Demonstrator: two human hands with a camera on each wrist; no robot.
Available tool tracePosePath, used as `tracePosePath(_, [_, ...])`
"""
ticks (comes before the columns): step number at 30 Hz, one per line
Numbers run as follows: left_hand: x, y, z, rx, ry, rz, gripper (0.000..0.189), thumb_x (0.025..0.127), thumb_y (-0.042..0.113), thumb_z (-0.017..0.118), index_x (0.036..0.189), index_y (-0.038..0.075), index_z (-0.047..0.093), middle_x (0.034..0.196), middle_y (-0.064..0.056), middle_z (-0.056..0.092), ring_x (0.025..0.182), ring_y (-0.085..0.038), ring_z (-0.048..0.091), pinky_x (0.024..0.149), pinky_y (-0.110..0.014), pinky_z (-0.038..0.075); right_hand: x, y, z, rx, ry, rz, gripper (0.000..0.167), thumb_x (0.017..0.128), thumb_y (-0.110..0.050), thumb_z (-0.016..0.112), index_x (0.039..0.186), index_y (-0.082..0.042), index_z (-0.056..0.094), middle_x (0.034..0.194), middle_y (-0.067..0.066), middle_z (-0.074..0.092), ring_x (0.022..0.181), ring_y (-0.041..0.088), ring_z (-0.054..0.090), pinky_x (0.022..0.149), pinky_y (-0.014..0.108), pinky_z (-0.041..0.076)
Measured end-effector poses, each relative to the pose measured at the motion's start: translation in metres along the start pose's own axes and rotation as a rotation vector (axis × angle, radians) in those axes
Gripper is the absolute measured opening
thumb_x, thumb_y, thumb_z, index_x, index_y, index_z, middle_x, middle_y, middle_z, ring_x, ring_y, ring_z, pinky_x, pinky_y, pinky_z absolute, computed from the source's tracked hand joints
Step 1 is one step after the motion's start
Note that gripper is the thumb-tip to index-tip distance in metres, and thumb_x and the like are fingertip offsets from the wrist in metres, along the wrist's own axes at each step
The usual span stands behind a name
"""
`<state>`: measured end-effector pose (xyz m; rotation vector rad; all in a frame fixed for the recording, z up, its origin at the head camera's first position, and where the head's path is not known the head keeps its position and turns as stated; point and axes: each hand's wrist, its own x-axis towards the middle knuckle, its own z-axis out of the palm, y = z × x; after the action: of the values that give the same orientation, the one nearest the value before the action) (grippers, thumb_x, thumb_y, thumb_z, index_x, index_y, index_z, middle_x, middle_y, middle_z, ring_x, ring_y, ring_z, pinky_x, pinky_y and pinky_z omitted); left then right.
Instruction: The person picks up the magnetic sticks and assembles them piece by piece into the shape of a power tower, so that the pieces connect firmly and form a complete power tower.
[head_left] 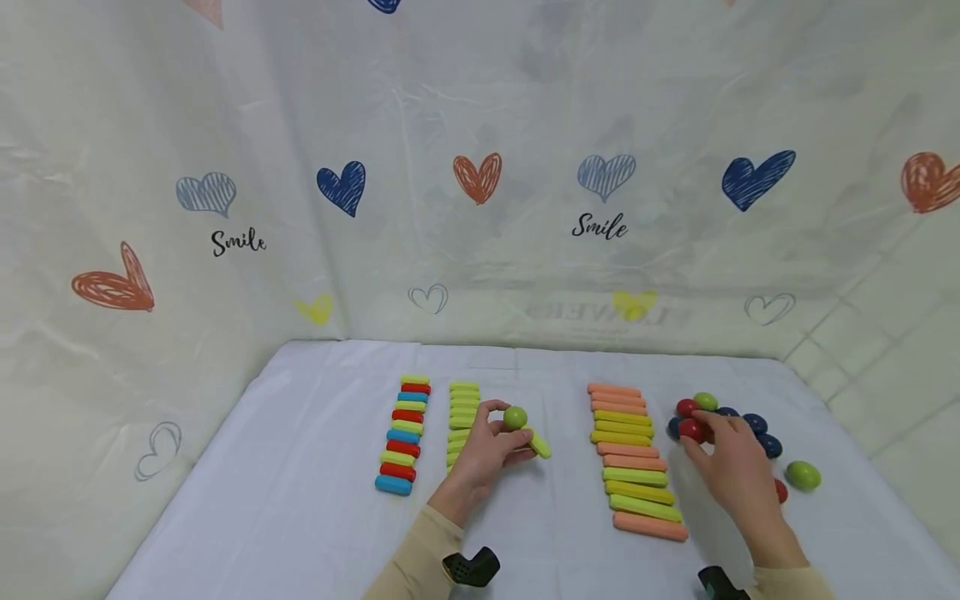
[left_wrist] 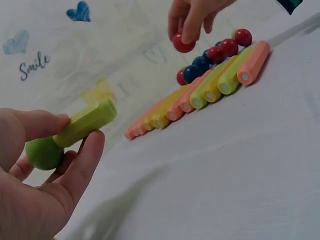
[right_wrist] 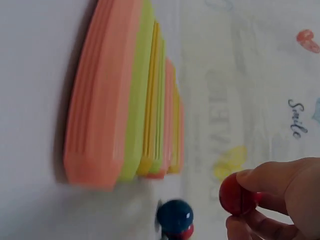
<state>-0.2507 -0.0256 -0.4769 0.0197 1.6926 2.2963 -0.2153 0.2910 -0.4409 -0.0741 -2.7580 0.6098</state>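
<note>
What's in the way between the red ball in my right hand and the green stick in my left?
Only the row of long sticks lies between, flat on the table. The red ball looks raised, so nothing visible seems to block a path above them to the green stick.

A white cloth [head_left: 300, 517] spreads across the near part. A pale sheet [head_left: 480, 75] hangs beyond its far edge, printed with a blue heart [head_left: 347, 188] left of an orange heart [head_left: 471, 178], yellow hearts [head_left: 634, 306] lower down, and "Smile" [head_left: 599, 226] twice.

sheet-walled nook, heart-printed sheeting [head_left: 525, 100], white-clothed table [head_left: 277, 467]; kind of room unclear
</note>
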Motion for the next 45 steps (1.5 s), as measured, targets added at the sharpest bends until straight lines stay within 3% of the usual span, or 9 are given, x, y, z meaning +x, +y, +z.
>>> tracePosePath(4, [-0.001, 0.001, 0.002, -0.014, -0.02, 0.001, 0.055, 0.091, 0.01, 0.069, 0.137, 0.012, 0.038, 0.11, -0.015, 0.054, 0.093, -0.026, 0.069, 0.088, -0.042, 0.054, -0.007, -0.028, 0.003, 0.221, -0.19, 0.024, 0.056, 0.092, -0.033, 0.068, 0.132, 0.004, 0.053, 0.121, 0.025, 0.056, 0.103, 0.036, 0.059, 0.083, 0.05, 0.054])
tracePosePath(8, [-0.004, 0.0, 0.006, -0.022, -0.014, 0.011, 0.049, 0.09, 0.008, 0.07, 0.129, 0.009, 0.041, 0.108, -0.016, 0.054, 0.093, -0.027, 0.07, 0.084, -0.038, 0.056, -0.012, -0.053, 0.015, 0.519, -0.439, 0.161, 0.066, 0.089, -0.05, 0.066, 0.137, -0.007, 0.052, 0.13, 0.015, 0.058, 0.11, 0.028, 0.059, 0.088, 0.04, 0.054])
tracePosePath(11, [-0.006, 0.0, 0.009, -0.017, -0.001, 0.008, 0.045, 0.088, 0.006, 0.072, 0.12, 0.01, 0.04, 0.105, -0.016, 0.053, 0.09, -0.026, 0.071, 0.082, -0.035, 0.057, -0.016, -0.067, 0.027, 0.661, -0.506, 0.216, 0.063, 0.088, -0.046, 0.07, 0.136, -0.009, 0.054, 0.129, 0.012, 0.058, 0.11, 0.025, 0.059, 0.088, 0.036, 0.054])
tracePosePath(16, [-0.011, -0.001, 0.012, 0.025, 0.006, 0.014, 0.047, 0.089, 0.009, 0.072, 0.122, 0.008, 0.039, 0.105, -0.015, 0.051, 0.089, -0.023, 0.07, 0.081, -0.033, 0.057, -0.019, -0.08, 0.04, 0.751, -0.53, 0.261, 0.057, 0.088, -0.038, 0.072, 0.133, -0.009, 0.056, 0.127, 0.01, 0.059, 0.107, 0.023, 0.06, 0.089, 0.036, 0.053])
tracePosePath(23, [-0.019, -0.007, 0.007, 0.249, -0.001, 0.054, 0.039, 0.092, 0.022, 0.069, 0.121, 0.006, 0.049, 0.102, -0.009, 0.063, 0.088, -0.019, 0.071, 0.08, -0.03, 0.057, -0.019, -0.085, 0.049, 0.763, -0.548, 0.263, 0.05, 0.088, -0.034, 0.073, 0.128, -0.008, 0.059, 0.123, 0.007, 0.061, 0.102, 0.02, 0.06, 0.089, 0.035, 0.052])
tracePosePath(30, [-0.021, -0.011, 0.002, 0.824, 0.005, 0.214, 0.018, 0.09, 0.029, 0.072, 0.103, 0.019, 0.068, 0.097, 0.008, 0.065, 0.085, -0.009, 0.054, 0.074, -0.025, 0.047, -0.014, -0.087, 0.054, 0.653, -0.558, 0.218, 0.05, 0.087, -0.032, 0.074, 0.129, -0.007, 0.06, 0.124, 0.007, 0.061, 0.102, 0.021, 0.062, 0.086, 0.037, 0.055])
tracePosePath(32, [-0.021, -0.012, 0.003, 0.925, -0.018, 0.268, 0.017, 0.088, 0.025, 0.074, 0.102, 0.017, 0.07, 0.096, 0.008, 0.066, 0.083, -0.007, 0.053, 0.074, -0.024, 0.047, -0.013, -0.087, 0.055, 0.609, -0.551, 0.193, 0.049, 0.087, -0.031, 0.074, 0.128, -0.007, 0.061, 0.124, 0.007, 0.061, 0.102, 0.022, 0.061, 0.085, 0.038, 0.055])
tracePosePath(37, [-0.022, -0.013, 0.005, 1.063, -0.041, 0.367, 0.015, 0.086, 0.014, 0.076, 0.099, 0.009, 0.071, 0.09, 0.002, 0.07, 0.076, -0.006, 0.055, 0.072, -0.021, 0.049, -0.012, -0.089, 0.057, 0.537, -0.537, 0.134, 0.046, 0.086, -0.028, 0.076, 0.126, -0.008, 0.063, 0.118, 0.004, 0.064, 0.1, 0.02, 0.061, 0.083, 0.037, 0.055])
tracePosePath(45, [-0.024, -0.014, 0.01, 1.202, -0.021, 0.405, 0.014, 0.082, 0.013, 0.078, 0.094, 0.008, 0.072, 0.082, 0.004, 0.068, 0.069, -0.004, 0.051, 0.066, -0.02, 0.047, -0.01, -0.093, 0.062, 0.444, -0.504, 0.089, 0.038, 0.086, -0.018, 0.075, 0.122, -0.008, 0.066, 0.109, 0.001, 0.066, 0.097, 0.018, 0.059, 0.085, 0.039, 0.053])
